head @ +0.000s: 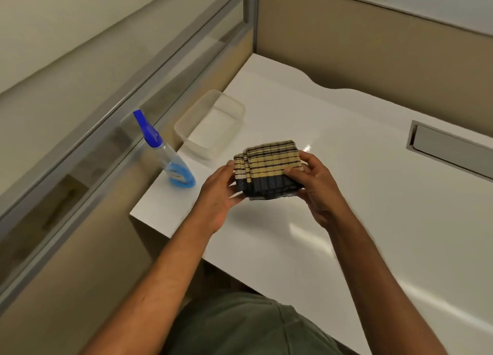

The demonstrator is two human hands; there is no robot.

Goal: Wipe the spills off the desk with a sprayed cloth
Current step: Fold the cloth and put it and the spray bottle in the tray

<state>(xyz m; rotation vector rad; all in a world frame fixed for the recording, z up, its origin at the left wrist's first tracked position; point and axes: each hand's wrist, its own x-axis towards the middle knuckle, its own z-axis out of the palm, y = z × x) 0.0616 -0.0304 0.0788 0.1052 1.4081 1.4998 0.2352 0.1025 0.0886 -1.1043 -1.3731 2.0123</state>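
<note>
Cloth: folded, several layers, tan w/ dark stripes, dark band along near edge. Held in the air above desk, not touching it, over the L-front part. Long axis runs roughly L–R, right end slightly farther from the body; dark band faces the person, striped tan end points away.

L hand: clamped on cloth's left end, thumb on top, fingers under. R hand: clamped on right end, thumb across the top face, fingers wrapped behind.

Bottle: spray type, blue head, blue liquid low in clear body. Stands on desk near L edge, just left of L hand, apart from it. Nozzle points up and away.

Tub: clear plastic, open side up, on desk beyond bottle, close to partition.

Grommet slot: far R of desk. Spills: can't tell on the glossy top.
</note>
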